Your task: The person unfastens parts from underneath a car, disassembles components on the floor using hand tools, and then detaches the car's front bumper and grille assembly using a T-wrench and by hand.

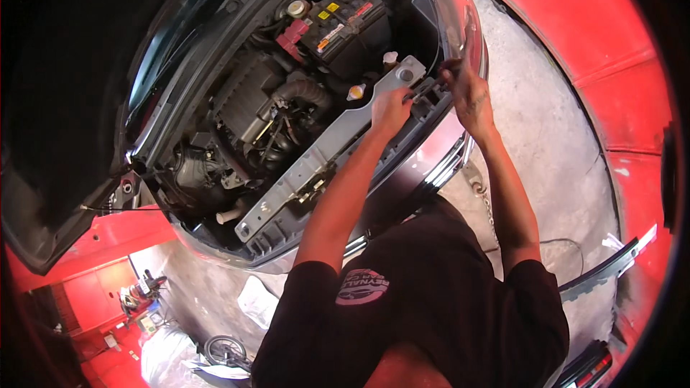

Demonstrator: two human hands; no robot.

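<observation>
Both my hands are at the front right corner of a car's open engine bay. My left hand (390,113) is closed at the silver-grey front crossmember (316,149), its fingertips at one end of a thin dark rod-like piece (428,88). At its other end, by the headlight (463,25), my right hand (471,100) is raised with its fingers curled. The kind of this piece is too small and dark to make out, and what the right fingers hold is partly hidden. Just beyond the left hand are a yellow-and-white cap (356,92) and a pale cap (390,58).
A black battery (345,29) with a red terminal cover (292,37) stands behind my hands. The engine (248,97) fills the middle of the bay. On the left the raised hood (57,122) hangs over. A chain (489,208) lies on the concrete floor near a red wall (618,100).
</observation>
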